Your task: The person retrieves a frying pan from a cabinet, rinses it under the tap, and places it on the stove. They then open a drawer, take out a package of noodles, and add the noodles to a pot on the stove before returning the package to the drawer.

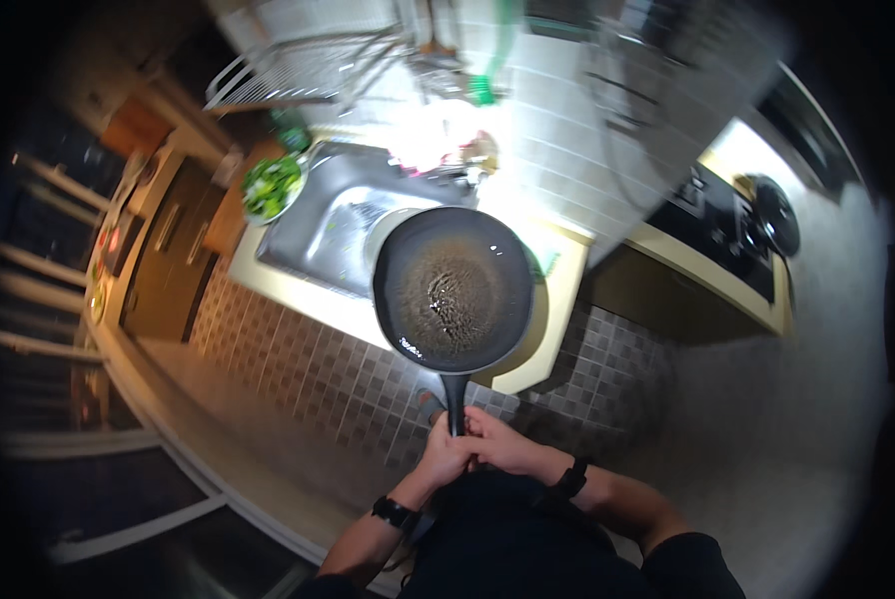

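Observation:
Both of my hands grip the black handle [456, 397] of a dark frying pan [453, 288]. My left hand [445, 453] wraps the handle from the left, and my right hand [504, 442] closes over it from the right. A brownish, glossy patch with wet glints covers the middle of the pan's inner surface. The pan is held over the front right part of the stainless steel sink [328, 217] and the pale countertop [313, 303], hiding part of both.
A white bowl of chopped green leaves [271, 189] stands left of the sink. A gas hob [717, 224] is at the right, with a black round pan or lid [776, 216] on it. Above hangs a wire dish rack [298, 71]. Bright glare hides the tap area.

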Tool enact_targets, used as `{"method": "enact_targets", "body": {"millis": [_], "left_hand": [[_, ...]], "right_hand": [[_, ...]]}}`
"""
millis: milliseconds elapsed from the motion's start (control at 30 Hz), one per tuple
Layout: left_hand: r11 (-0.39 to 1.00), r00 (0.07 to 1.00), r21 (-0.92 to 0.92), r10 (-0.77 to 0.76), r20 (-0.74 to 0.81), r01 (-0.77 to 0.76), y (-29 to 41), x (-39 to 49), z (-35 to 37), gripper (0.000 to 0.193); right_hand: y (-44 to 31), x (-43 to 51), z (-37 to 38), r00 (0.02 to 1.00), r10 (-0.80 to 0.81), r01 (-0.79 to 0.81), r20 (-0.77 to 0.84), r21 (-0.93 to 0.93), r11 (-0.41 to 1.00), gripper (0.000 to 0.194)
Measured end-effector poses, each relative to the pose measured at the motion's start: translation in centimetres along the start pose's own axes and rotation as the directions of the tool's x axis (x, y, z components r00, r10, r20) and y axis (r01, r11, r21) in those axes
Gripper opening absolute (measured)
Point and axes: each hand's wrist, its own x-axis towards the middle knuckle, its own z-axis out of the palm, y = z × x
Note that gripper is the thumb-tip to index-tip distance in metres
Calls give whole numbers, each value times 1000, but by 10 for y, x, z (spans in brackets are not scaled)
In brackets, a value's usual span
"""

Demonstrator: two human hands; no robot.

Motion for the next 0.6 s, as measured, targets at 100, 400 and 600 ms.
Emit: {"method": "enact_targets", "body": {"millis": [100, 400, 600], "left_hand": [[997, 1000, 75, 9, 28, -11, -14, -11, 51, 20], [983, 979, 180, -64, 193, 29, -50, 6, 202, 23], [967, 922, 255, -125, 367, 30, -52, 61, 298, 14]], "right_hand": [[8, -48, -24, 997, -75, 76, 20, -49, 996, 39], [16, -190, -114, 969, -186, 172, -162, -100, 980, 35], [-16, -269, -180, 913, -239, 206, -331, -132, 970, 30]]}}
